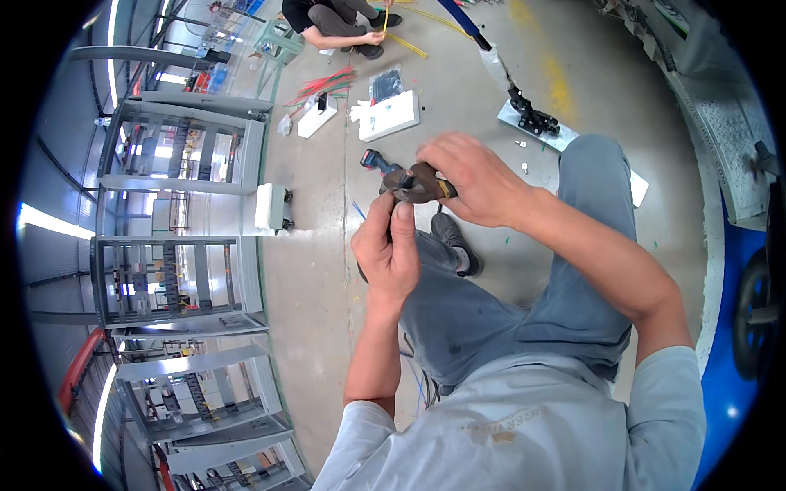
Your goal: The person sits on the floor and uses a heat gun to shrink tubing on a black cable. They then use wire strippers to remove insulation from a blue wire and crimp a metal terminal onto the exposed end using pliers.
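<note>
My shirt (557, 458): pale blue-grey, tan chest print
My trousers (467, 335): darker grey
Tool I hold (422, 184): dark grey-brown, yellow patch
Wires (327, 84), top centre-left: red, some green
Floor (315, 286): grey, yellow streaks upper right

One camera, worn up on a head, looks down. The shirt (532, 434) and legs (458, 319) are close, at the bottom and lower right. The hands (389, 258) are close too, near the middle. The view is wide and round, with black corners, and straight things bend near its edge. It takes in floor (315, 319), racks (176, 185) at left and a worker (326, 18) farther off up top.
</note>
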Motion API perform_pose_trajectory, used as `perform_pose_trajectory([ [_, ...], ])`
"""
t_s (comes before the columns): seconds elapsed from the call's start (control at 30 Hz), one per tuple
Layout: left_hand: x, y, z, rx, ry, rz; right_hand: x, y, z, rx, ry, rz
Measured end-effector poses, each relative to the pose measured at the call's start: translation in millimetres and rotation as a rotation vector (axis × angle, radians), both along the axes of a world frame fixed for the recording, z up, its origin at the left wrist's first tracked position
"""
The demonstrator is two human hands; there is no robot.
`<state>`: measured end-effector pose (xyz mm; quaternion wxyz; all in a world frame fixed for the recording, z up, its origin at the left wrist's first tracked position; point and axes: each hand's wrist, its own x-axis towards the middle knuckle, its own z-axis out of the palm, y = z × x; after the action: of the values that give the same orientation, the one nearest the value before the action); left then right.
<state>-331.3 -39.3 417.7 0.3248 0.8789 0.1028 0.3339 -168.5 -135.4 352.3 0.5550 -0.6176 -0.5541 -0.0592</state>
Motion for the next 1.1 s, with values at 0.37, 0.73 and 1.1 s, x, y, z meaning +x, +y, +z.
perform_pose_trajectory([
  [0.37,-13.6,-1.4,34.7,-0.284,0.095,-0.154,-2.3,3.7,24.0,0.133,-0.051,0.061],
  [0.73,-30.8,-2.0,42.0,-0.501,0.051,-0.279,-5.2,8.0,35.2,0.270,-0.036,0.162],
  [1.1,-21.9,28.1,56.6,-0.808,0.226,-0.480,-9.0,25.4,44.6,0.270,-0.126,0.053],
])
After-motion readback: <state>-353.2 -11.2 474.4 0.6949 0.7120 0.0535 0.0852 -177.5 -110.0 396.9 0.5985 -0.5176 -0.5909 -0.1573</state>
